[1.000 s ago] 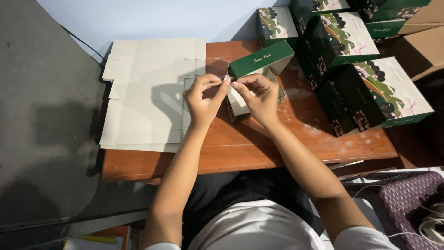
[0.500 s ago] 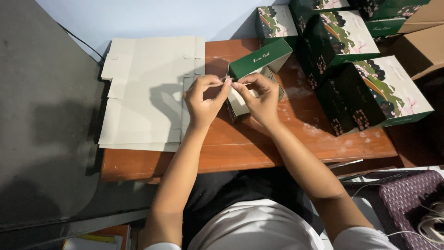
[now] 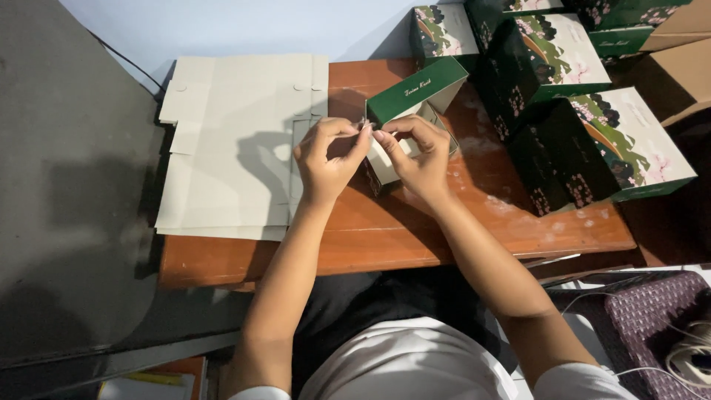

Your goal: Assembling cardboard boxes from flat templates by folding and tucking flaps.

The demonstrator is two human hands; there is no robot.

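In the middle of the frame, on a brown wooden table (image 3: 415, 237), an open green box (image 3: 411, 122) with its lid tipped up toward the top of the frame. Just over the box's near left corner, two hands close together, fingertips almost meeting. Left hand (image 3: 326, 159) curled, thumb and first finger pinched on something tiny and pale at the box's edge; too small to tell what. Right hand (image 3: 415, 159) bent over the open box, fingers pinched toward the same spot, palm resting over the box's pale inside. Cannot tell if the right hand really grips the tiny thing or only touches it. At the left of the frame, a stack of flat grey cardboard sheets (image 3: 229, 144), lying on the table and sticking out past its left end, with the left hand's shadow on them. At the upper right, a bunch of shut green boxes (image 3: 592, 148) with pink flower pictures, packed side by side, near the open box but not touching it. At the lower right corner, a purple woven seat (image 3: 652, 315) with white cord (image 3: 692, 355) on it.
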